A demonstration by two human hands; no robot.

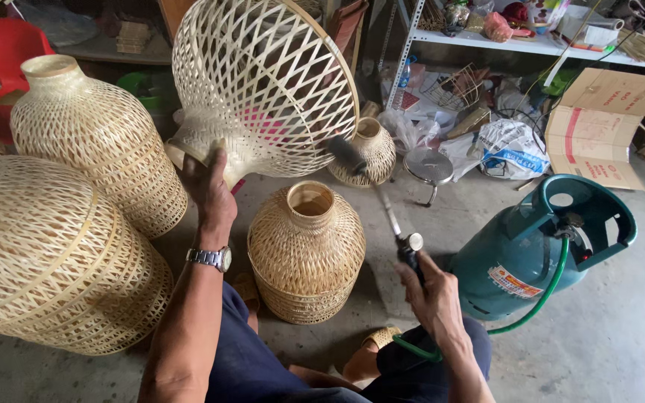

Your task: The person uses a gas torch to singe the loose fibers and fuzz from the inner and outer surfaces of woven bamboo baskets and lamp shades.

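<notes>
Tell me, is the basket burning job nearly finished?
Hard to tell. In hand: the left hand lifts a pale woven bamboo lampshade while the right hand aims a metal gas torch at it. Other woven shades stand around; whether they are done cannot be seen.
</notes>
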